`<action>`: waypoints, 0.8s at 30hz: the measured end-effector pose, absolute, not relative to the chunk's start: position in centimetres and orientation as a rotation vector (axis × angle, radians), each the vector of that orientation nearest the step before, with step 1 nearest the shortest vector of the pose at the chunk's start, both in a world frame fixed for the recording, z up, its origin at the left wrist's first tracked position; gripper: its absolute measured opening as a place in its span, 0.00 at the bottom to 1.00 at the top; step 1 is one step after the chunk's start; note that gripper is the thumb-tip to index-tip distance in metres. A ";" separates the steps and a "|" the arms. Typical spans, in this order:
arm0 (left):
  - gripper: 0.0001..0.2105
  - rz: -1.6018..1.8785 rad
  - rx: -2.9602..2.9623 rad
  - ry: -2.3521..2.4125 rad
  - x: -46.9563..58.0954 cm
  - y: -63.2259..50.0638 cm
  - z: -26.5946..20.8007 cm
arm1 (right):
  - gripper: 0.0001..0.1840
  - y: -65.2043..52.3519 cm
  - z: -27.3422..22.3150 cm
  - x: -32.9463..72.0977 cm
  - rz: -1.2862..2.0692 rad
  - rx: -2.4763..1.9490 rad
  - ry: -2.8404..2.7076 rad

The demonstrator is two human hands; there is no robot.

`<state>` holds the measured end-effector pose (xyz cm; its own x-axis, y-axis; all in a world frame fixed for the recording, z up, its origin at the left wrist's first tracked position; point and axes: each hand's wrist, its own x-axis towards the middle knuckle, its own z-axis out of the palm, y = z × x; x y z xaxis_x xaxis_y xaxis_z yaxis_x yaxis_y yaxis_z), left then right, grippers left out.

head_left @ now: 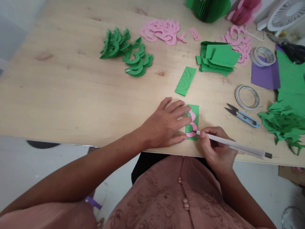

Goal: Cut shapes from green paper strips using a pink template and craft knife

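My right hand grips a white pen, its dark tip on the edge of a pink curvy paper cutout. This cutout lies on a small green paper rectangle near the table's front edge. My left hand rests with fingers spread, its fingertips pressing on the cutout and the green paper. A dark line shows along part of the cutout's inner curve. Just beyond lies another folded green paper piece with a curvy outline drawn on it.
Green cut shapes and pink cutouts lie at the back. To the right are stacked green papers, tape rolls, blue-handled thread snips, green scraps, black scissors, purple paper and a white fan.
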<state>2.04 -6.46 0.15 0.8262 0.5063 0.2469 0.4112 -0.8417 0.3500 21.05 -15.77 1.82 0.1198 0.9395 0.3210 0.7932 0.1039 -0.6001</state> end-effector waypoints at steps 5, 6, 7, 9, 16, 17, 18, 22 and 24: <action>0.18 0.475 2.726 0.697 2.1 -6.4 0.2 | 0.05 -15.8 1.9 21.0 0.291 -1.727 -1.696; 0.18 0.470 2.724 0.697 2.1 -6.4 0.2 | 0.05 -15.8 2.0 21.0 0.298 -1.729 -1.693; 0.18 0.468 2.723 0.698 2.1 -6.4 0.2 | 0.06 -15.8 2.0 20.9 0.303 -1.731 -1.690; 0.18 0.462 2.721 0.699 2.1 -6.4 0.3 | 0.06 -15.8 2.1 20.9 0.300 -1.734 -1.695; 0.18 0.469 2.721 0.703 2.0 -6.5 0.3 | 0.07 -15.7 2.3 20.8 0.283 -1.731 -1.731; 0.18 0.467 2.721 0.704 2.0 -6.5 0.3 | 0.07 -15.7 2.3 20.8 0.285 -1.728 -1.733; 0.18 0.466 2.720 0.703 2.0 -6.5 0.3 | 0.07 -15.7 2.3 20.8 0.286 -1.725 -1.734; 0.18 0.459 2.718 0.700 2.0 -6.4 0.3 | 0.06 -15.6 2.4 20.8 0.287 -1.725 -1.749; 0.18 0.463 2.718 0.700 2.0 -6.4 0.3 | 0.06 -15.6 2.3 20.8 0.288 -1.721 -1.760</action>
